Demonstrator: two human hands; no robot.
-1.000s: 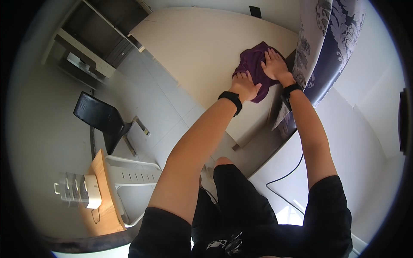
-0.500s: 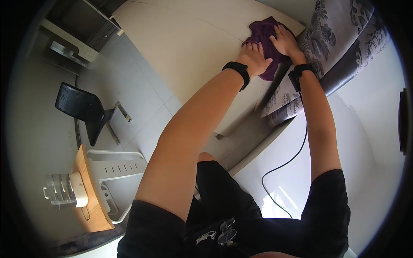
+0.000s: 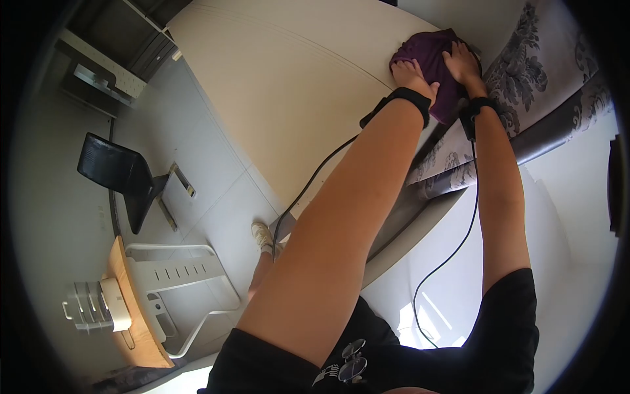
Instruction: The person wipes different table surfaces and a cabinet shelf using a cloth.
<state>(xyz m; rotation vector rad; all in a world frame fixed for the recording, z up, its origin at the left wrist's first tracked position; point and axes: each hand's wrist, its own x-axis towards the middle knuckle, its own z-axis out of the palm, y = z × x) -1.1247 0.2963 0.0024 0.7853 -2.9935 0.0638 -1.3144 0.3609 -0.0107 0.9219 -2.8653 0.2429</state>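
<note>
A dark purple cloth (image 3: 425, 47) lies bunched on the pale tabletop (image 3: 282, 85), close to its far right edge. My left hand (image 3: 415, 80) rests on the near left part of the cloth, fingers stretched out and thumb apart. On the cloth's right side, my right hand (image 3: 463, 64) lies with its fingers spread, pressing down from above. Both hands are open, side by side, and neither is closed around the fabric. Black bands with cables sit on both wrists.
Grey floral curtains (image 3: 525, 79) hang just right of the cloth and my right wrist. A black chair (image 3: 118, 171) stands on the tiled floor at left. Below it is a wooden-topped stand (image 3: 134, 308) with a clear, tiered container (image 3: 88, 305).
Both hands and the purple cloth have shifted right across the tabletop, toward the curtain. My left arm reaches further out, and a shoe now shows on the floor.
</note>
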